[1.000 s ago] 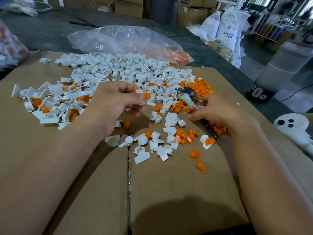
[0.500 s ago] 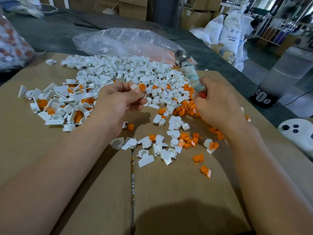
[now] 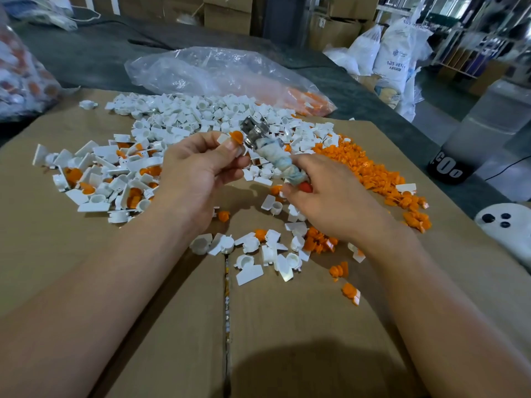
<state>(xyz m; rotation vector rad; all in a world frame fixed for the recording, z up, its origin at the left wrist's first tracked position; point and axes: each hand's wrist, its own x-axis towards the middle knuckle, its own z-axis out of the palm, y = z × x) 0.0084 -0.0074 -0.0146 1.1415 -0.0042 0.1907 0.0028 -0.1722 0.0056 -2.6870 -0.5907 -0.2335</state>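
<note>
Your left hand pinches the plugged cap, your right hand grips the tool at it; small finished heap done, big white pile left.

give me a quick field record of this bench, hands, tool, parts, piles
left hand: pinches a white piece with an orange cap on it
right hand: grips a tool by its cloth-wrapped handle
tool head: metal, right beside the orange cap; contact unclear
white pile: loose on the cardboard, left and centre
orange pile: on the cardboard, right of the hands
plastic bag: clear, behind the piles
</note>
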